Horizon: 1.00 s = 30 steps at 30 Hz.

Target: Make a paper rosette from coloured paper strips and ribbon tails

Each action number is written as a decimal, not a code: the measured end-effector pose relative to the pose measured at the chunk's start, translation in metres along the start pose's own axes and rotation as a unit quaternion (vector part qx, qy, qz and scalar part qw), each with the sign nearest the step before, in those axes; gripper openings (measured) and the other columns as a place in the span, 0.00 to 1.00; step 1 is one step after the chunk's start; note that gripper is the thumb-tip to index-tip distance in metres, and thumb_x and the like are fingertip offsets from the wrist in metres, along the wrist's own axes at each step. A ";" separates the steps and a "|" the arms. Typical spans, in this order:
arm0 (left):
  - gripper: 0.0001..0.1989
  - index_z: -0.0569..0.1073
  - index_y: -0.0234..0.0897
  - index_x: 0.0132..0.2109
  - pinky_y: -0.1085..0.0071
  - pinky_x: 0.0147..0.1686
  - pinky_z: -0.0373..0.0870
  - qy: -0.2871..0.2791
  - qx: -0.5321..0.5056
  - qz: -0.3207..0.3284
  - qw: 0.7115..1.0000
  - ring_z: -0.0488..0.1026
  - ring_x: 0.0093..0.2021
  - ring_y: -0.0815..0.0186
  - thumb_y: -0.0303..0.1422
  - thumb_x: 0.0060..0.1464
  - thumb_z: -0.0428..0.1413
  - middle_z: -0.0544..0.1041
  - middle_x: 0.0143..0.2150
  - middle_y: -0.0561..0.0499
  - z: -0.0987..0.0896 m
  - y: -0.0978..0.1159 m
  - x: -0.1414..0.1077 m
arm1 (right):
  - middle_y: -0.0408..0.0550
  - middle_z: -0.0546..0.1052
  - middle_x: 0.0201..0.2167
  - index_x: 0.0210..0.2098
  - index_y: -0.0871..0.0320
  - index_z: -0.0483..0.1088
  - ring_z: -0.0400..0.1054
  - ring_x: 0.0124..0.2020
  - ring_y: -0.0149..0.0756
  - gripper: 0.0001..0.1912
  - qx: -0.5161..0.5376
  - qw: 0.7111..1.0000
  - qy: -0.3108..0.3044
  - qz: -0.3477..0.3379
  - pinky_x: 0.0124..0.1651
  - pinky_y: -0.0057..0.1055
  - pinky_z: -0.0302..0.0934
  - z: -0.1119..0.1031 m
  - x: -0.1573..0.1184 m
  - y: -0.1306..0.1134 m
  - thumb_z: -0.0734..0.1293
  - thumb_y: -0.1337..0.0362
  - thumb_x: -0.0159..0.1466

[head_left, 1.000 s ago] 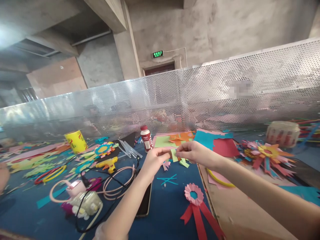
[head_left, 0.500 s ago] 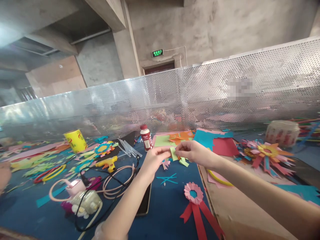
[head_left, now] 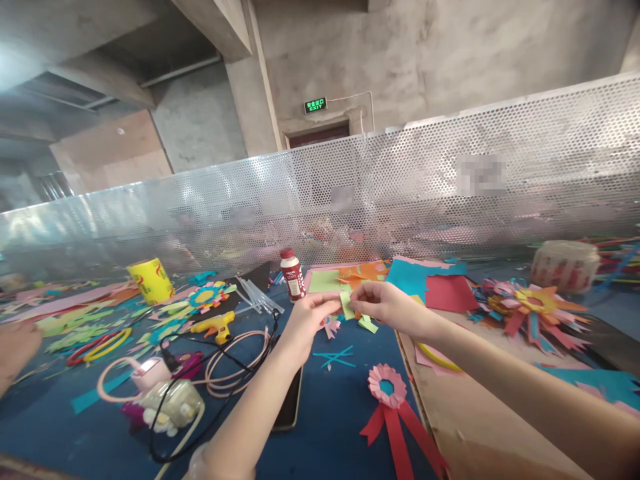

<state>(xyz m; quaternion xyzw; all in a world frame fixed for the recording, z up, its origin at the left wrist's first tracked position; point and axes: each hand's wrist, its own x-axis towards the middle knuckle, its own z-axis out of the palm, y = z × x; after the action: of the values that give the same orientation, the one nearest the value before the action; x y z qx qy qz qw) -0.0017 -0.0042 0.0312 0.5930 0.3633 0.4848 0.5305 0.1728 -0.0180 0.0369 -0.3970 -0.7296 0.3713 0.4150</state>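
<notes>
Between my two hands is a small light green paper strip. My left hand pinches its left side, fingers closed. On its right edge the fingertips of my right hand are closed too. Just below lie a few more green paper pieces and a small pink-and-purple paper piece, partly hidden by my left hand. Nearer to me are crossed blue paper strips and a pink paper rosette with red ribbon tails.
A red-capped bottle stands behind my left hand. To the left are a yellow glue gun, coiled cables, a yellow roll and paper scraps. A phone lies under my left forearm. Another person's hand shows at the left edge.
My hands stay almost in place, still holding the green paper strip. The other person's hand at the left edge has moved further into view, to the right.
</notes>
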 end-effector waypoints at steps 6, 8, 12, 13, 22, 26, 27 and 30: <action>0.12 0.79 0.34 0.37 0.75 0.28 0.59 0.010 0.002 -0.009 1.000 0.71 0.33 0.66 0.35 0.45 0.60 0.79 0.31 0.48 0.000 0.001 -0.002 | 0.39 0.63 0.22 0.29 0.59 0.64 0.55 0.21 0.26 0.09 -0.018 1.000 0.002 -0.001 0.20 0.23 0.49 0.000 -0.002 -0.005 0.63 0.59 0.59; 0.13 0.79 0.34 0.38 0.73 0.32 0.62 0.016 0.002 -0.007 1.000 0.72 0.35 0.65 0.34 0.42 0.62 0.79 0.33 0.48 0.002 0.003 -0.003 | 0.39 0.63 0.22 0.30 0.59 0.64 0.55 0.20 0.25 0.09 -0.031 1.000 0.002 -0.003 0.19 0.23 0.49 -0.001 -0.002 -0.005 0.62 0.58 0.60; 0.15 0.78 0.31 0.37 0.70 0.39 0.64 0.017 0.005 -0.002 1.000 0.73 0.38 0.63 0.31 0.38 0.64 0.79 0.36 0.45 0.004 0.004 -0.004 | 0.39 0.65 0.21 0.30 0.58 0.64 0.55 0.18 0.25 0.10 -0.074 0.997 0.007 -0.024 0.17 0.22 0.50 0.000 -0.002 -0.002 0.60 0.57 0.61; 0.15 0.78 0.31 0.37 0.70 0.40 0.64 0.019 0.007 -0.002 1.000 0.73 0.38 0.63 0.30 0.38 0.65 0.79 0.35 0.45 0.004 0.005 -0.004 | 0.40 0.66 0.21 0.30 0.58 0.64 0.56 0.18 0.25 0.11 -0.090 0.995 0.012 -0.036 0.17 0.22 0.51 0.000 -0.002 -0.001 0.60 0.57 0.61; 0.10 0.77 0.34 0.34 0.73 0.35 0.63 0.027 -0.003 -0.009 1.000 0.72 0.34 0.66 0.31 0.40 0.64 0.78 0.31 0.50 -0.002 0.006 -0.002 | 0.55 0.70 0.36 0.37 0.59 0.68 0.62 0.37 0.41 0.09 -0.331 0.886 0.172 -0.276 0.40 0.40 0.59 -0.004 -0.008 0.004 0.59 0.63 0.63; 0.09 0.78 0.35 0.33 0.74 0.32 0.62 0.003 -0.019 -0.009 1.000 0.71 0.32 0.68 0.31 0.41 0.63 0.77 0.29 0.51 -0.001 0.004 -0.001 | 0.51 0.70 0.34 0.40 0.57 0.69 0.61 0.35 0.39 0.10 -0.442 0.789 0.139 -0.404 0.36 0.36 0.58 -0.003 -0.012 0.011 0.62 0.60 0.62; 0.09 0.78 0.35 0.33 0.74 0.31 0.62 -0.002 -0.024 -0.008 1.000 0.71 0.32 0.68 0.31 0.41 0.63 0.77 0.29 0.51 -0.001 0.003 -0.001 | 0.51 0.70 0.34 0.41 0.58 0.68 0.61 0.34 0.39 0.10 -0.474 0.755 0.139 -0.430 0.35 0.35 0.58 -0.002 -0.012 0.014 0.63 0.60 0.62; 0.08 0.78 0.35 0.34 0.74 0.30 0.62 -0.021 -0.031 -0.006 0.999 0.71 0.32 0.67 0.31 0.42 0.62 0.77 0.29 0.50 0.000 0.002 -0.001 | 0.50 0.69 0.33 0.41 0.58 0.68 0.60 0.32 0.38 0.09 -0.532 0.693 0.148 -0.464 0.33 0.34 0.56 -0.001 -0.011 0.020 0.63 0.63 0.62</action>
<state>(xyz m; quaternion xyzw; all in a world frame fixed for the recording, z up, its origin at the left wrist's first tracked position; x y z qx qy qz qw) -0.0017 -0.0056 0.0326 0.5841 0.3406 0.4799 0.5590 0.1823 -0.0196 0.0167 -0.2125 -0.8257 -0.3823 0.3563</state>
